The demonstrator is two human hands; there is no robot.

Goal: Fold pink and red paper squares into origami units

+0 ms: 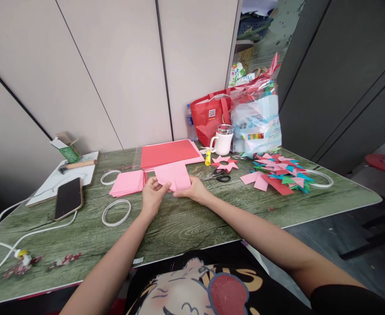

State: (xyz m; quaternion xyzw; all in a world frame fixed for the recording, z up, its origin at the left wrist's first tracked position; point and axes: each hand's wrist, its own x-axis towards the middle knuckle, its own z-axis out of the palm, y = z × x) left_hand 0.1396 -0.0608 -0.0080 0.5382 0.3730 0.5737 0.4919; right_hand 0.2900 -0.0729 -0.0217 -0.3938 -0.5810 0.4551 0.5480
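The left hand point(153, 194) pinches a pink sheet point(172, 175) near its lower left corner, thumb on the near face, while the right hand point(195, 190) grips the lower right side with its thumb reaching in toward the other. The sheet stands tilted up between them, above the middle of the table point(185, 229); whether it already bears a crease, I cannot tell. With the thumbs so close together at the bottom edge, uneven pressure could buckle the paper or set a crooked crease, and its far edge, free of any finger, could slew out of line if one hand pulls harder. Just beside the left hand lies a stack point(126, 183) of pink paper, its edges not quite squared; a brush from the knuckles could fan it out. Behind the sheet are larger red sheets point(169, 154), which could be nudged or bent if the hands push forward. To the right, the scissors point(217, 176) lie with their blades toward the right hand, so a careless sideways sweep could meet the points. Beyond them a star ring point(229, 166) lies flat near the upright glue stick point(207, 158), narrow and easily toppled, with the mug point(223, 142) behind. Farther right, the loose heap point(282, 170) of coloured pieces could slide apart if the right forearm swung into it.
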